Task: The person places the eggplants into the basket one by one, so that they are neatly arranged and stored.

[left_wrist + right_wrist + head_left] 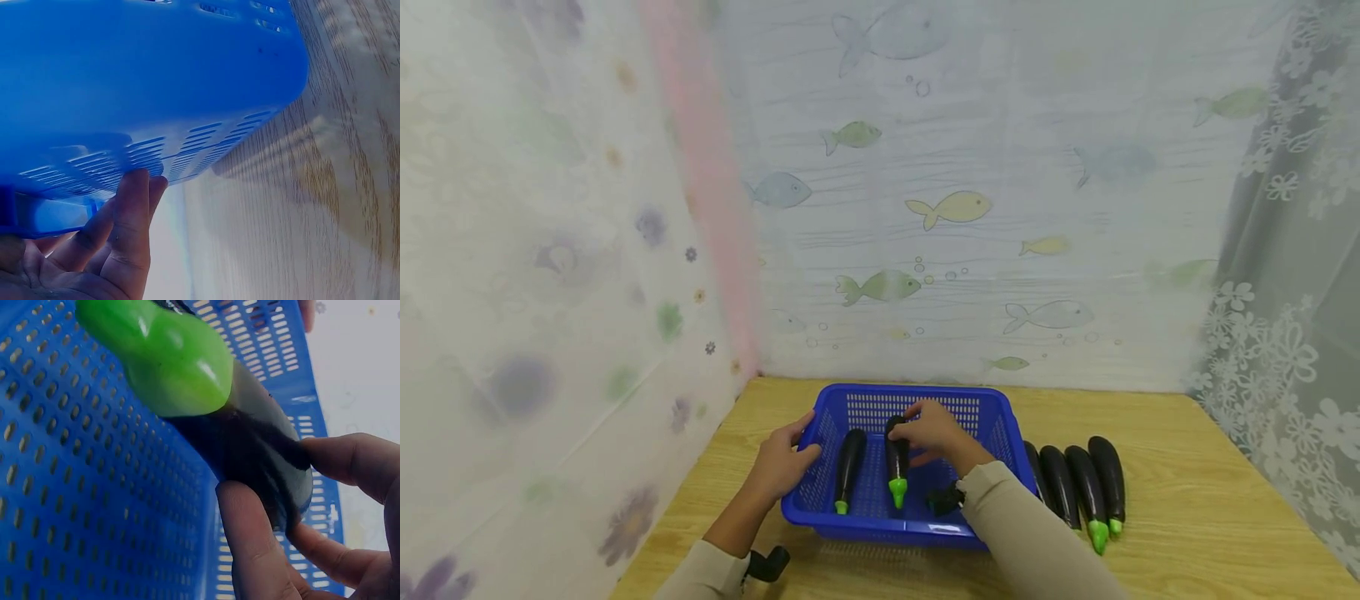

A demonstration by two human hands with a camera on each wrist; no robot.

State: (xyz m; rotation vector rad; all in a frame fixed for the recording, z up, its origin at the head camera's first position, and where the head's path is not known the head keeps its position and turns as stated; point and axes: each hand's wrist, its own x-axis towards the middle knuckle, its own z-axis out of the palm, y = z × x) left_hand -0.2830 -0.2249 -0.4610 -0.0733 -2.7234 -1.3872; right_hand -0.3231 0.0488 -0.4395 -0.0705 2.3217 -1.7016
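A blue plastic basket (887, 528) sits on the wooden table. My left hand (796, 457) holds its left rim, thumb over the edge; the fingers (130, 225) lie against the outside of the basket wall (144, 81). My right hand (919, 430) reaches into the basket and pinches the dark end of a purple eggplant (897, 465) with a green stem. Up close, that eggplant (247, 440) sits between my thumb and fingers (250, 544), stem pointing toward me. A second eggplant (848, 468) lies in the basket to its left.
Several more eggplants (1086, 492) lie side by side on the table (1210, 500) just right of the basket. Patterned curtains close in the table at the back and on both sides.
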